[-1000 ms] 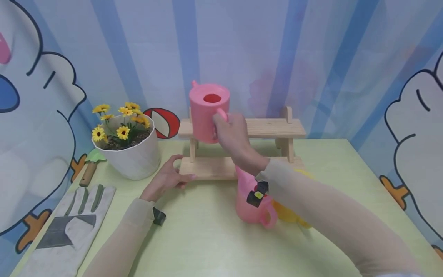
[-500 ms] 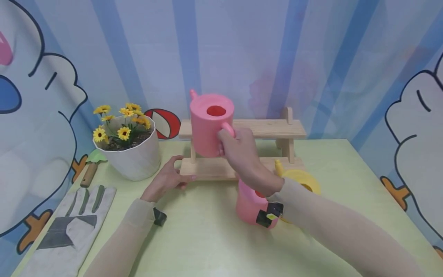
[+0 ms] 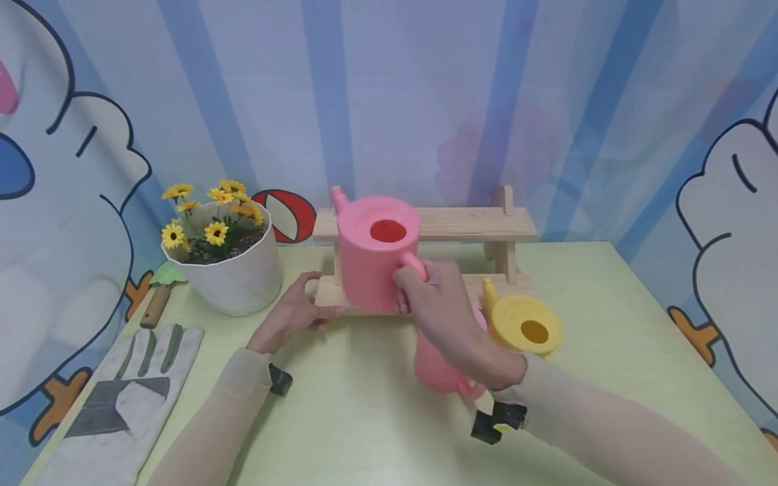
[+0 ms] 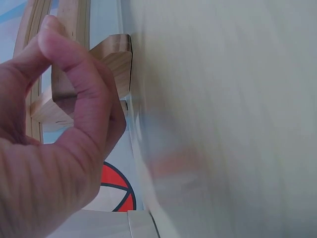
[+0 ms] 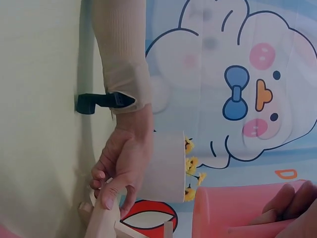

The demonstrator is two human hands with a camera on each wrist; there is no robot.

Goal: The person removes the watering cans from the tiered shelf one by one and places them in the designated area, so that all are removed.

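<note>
In the head view my right hand (image 3: 440,314) grips the handle of a pink watering can (image 3: 372,270), its red-looking opening facing up. The can is upright in front of the two-tier wooden shelf's left side; the right wrist view shows its base (image 5: 200,213) apart from the lower board. My left hand (image 3: 294,314) holds the left end of the lower board (image 3: 331,291), thumb and fingers around it, as the left wrist view also shows. Partly behind my right hand stands a second pink watering can (image 3: 434,368). Beside it is a yellow watering can (image 3: 525,327).
A white pot (image 3: 240,280) of yellow flowers stands left of the shelf. Farther left lie a small trowel (image 3: 157,304) with a wooden handle and a grey-white work glove (image 3: 130,398). The shelf's upper board (image 3: 474,224) is near the printed curtain (image 3: 413,101).
My right hand has lowered the pink watering can from the upper board's height towards the lower one, nearer to me. The yellow can has come into fuller view. My left hand has stayed put.
</note>
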